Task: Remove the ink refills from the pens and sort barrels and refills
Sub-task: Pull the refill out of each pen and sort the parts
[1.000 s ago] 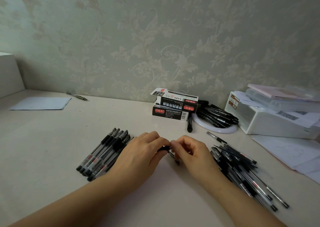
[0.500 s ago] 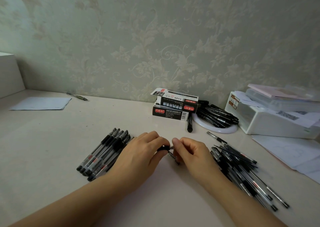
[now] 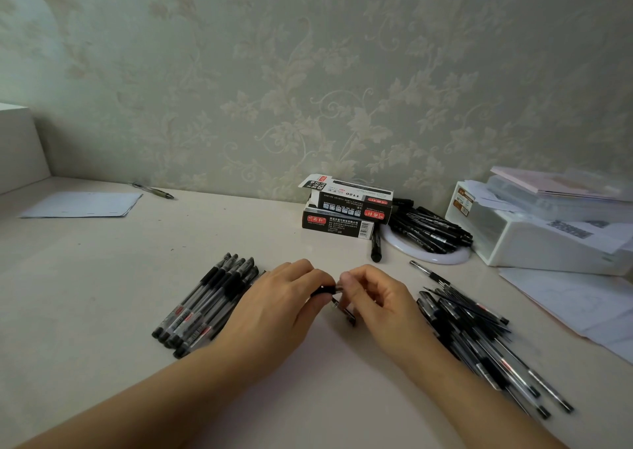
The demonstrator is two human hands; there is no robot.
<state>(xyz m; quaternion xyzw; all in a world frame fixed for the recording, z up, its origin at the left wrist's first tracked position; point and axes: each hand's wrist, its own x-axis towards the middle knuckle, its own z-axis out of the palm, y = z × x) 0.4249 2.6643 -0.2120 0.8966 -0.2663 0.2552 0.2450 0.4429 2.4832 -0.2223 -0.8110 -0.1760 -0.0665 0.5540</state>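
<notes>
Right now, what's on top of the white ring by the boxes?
A heap of black markers lies across the white ring, hiding its far half. One more marker lies beside it, by the boxes.

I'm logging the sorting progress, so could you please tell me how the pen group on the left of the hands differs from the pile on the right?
The left pen group lies as a neat parallel row; the right pile is crisscrossed and spread out. The left group looks smaller, the right pile larger. The left hand overlaps the left group's edge; the right hand sits apart from the right pile. Both hold black-gripped clear pens on the table.
</notes>
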